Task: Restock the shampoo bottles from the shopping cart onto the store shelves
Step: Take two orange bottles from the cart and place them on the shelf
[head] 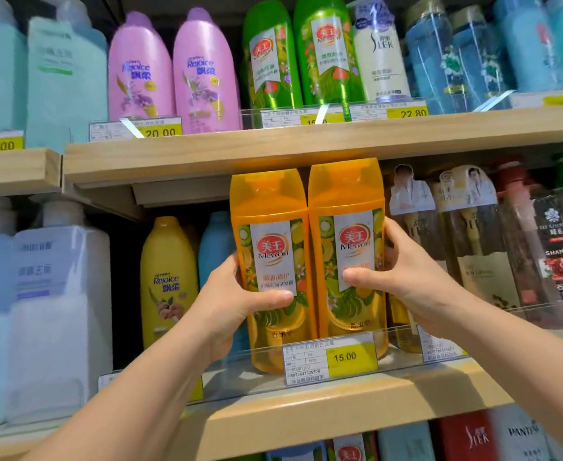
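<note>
Bottles: two orange shampoo bottles [310, 261] side by side, upright on the middle shelf [323, 407] behind a 15.00 price tag [331, 359].
Handling: likely full and heavy, rigid, glossy plastic that may slip; best held at mid-body.
Left hand [230, 304]: wrapped around the left bottle, thumb across its label.
Right hand [403, 271]: clasping the right bottle's outer side.
Neighbours: yellow bottle [168, 281] left, clear pump bottles [473, 247] right.

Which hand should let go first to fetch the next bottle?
Probably left. Left hand grips only the left orange bottle, beside an open gap; right hand is hemmed in by clear pump bottles.
</note>
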The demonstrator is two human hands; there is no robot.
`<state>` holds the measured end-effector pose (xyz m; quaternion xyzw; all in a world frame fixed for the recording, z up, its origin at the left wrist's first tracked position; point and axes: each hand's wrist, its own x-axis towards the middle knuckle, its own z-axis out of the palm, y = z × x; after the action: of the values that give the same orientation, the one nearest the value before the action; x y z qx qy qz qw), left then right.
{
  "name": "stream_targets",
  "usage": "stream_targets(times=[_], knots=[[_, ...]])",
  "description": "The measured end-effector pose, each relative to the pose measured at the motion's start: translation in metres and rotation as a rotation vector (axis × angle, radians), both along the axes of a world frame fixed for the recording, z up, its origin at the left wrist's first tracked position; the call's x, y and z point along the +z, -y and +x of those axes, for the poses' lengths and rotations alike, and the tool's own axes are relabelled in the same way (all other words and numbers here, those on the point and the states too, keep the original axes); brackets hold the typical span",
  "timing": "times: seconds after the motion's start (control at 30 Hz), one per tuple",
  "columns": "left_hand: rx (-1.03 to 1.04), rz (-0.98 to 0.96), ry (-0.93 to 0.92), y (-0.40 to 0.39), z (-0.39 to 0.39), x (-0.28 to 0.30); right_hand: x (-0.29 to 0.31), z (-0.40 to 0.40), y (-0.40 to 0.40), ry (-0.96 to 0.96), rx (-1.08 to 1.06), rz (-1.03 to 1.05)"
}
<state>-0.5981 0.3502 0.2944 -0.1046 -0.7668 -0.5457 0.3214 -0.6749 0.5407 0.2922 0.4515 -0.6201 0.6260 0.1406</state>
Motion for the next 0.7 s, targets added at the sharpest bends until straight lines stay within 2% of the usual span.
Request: stream_targets(times=[0.27,0.43,0.7], knots=[[-0.01,0.083,0.168,0.005,-0.014,0.011,0.006,-0.004,0.008,-0.012,0.003,0.086],[-0.055,0.093,0.184,0.004,-0.016,0.012,0.009,-0.017,0.009,0.117,-0.022,0.041],[-0.082,0.085,0.154,0.005,-0.018,0.011,0.02,-0.019,0.008,0.245,0.026,0.172]])
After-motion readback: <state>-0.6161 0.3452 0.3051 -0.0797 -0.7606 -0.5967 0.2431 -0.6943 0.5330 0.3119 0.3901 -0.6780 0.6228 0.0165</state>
